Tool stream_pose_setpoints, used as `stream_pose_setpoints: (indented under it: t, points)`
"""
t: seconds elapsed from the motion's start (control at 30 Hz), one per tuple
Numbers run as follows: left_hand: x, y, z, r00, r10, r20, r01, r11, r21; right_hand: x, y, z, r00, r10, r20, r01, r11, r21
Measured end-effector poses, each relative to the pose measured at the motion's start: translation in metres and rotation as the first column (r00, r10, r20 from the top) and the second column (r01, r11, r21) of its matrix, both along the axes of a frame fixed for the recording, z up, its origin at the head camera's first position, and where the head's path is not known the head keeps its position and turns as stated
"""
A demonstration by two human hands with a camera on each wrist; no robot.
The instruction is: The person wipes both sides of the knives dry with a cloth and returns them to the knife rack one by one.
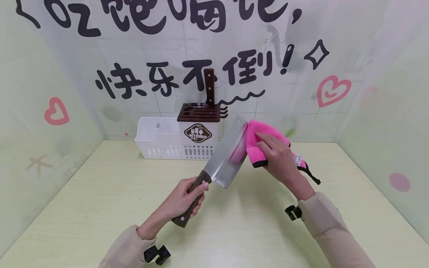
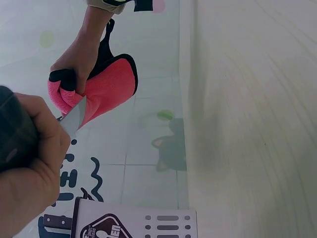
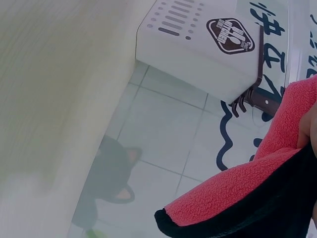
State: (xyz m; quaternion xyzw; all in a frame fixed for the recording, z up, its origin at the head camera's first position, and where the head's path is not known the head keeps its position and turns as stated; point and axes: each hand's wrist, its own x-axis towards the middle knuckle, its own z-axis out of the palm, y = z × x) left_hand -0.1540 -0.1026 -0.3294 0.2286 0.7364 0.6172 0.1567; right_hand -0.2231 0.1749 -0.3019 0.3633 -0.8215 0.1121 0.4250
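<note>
The rack [image 1: 146,147] is standing at the table's [image 1: 100,208] back, before the wall [image 1: 288,111]; knife block [image 1: 198,115] is occupying its right end, compartments extending left. A knife handle [image 1: 209,87] is rising from the block's top; hooks [image 1: 223,111] are jutting from its right side. Nearer, the cleaver [image 1: 221,158] is slanting over the table, handle resting in left hand [image 1: 184,195], blade reaching right and backward. Cloth [image 1: 253,147] in right hand [image 1: 279,158] is lying against the blade's far end, right of the block.

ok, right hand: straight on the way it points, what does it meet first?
Beyond the pink cloth it grips, the right hand would probably meet the knife blade first, near its far end; exact depth is unclear.
</note>
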Motion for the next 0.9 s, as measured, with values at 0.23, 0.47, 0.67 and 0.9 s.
stream_pose_setpoints:
  t: [0.23,0.47,0.67,0.9]
  points:
    - [0.000,0.001,0.000,1.000,0.001,0.004,0.000,1.000,-0.011,0.002,-0.002,0.002,1.000,-0.017,-0.001,0.017,1.000,0.006]
    - [-0.001,0.003,0.000,1.000,0.007,-0.001,-0.007,1.000,-0.023,0.003,-0.008,0.001,0.999,-0.005,-0.041,0.006,0.999,0.034]
    - [-0.002,0.006,0.000,1.000,0.007,0.000,-0.007,1.000,-0.020,0.007,-0.017,0.000,0.997,0.036,-0.068,-0.031,0.997,0.064]
    - [-0.004,0.006,0.001,1.000,0.020,0.010,-0.020,0.999,-0.026,0.013,-0.025,-0.001,0.997,0.056,-0.059,-0.051,0.995,0.082]
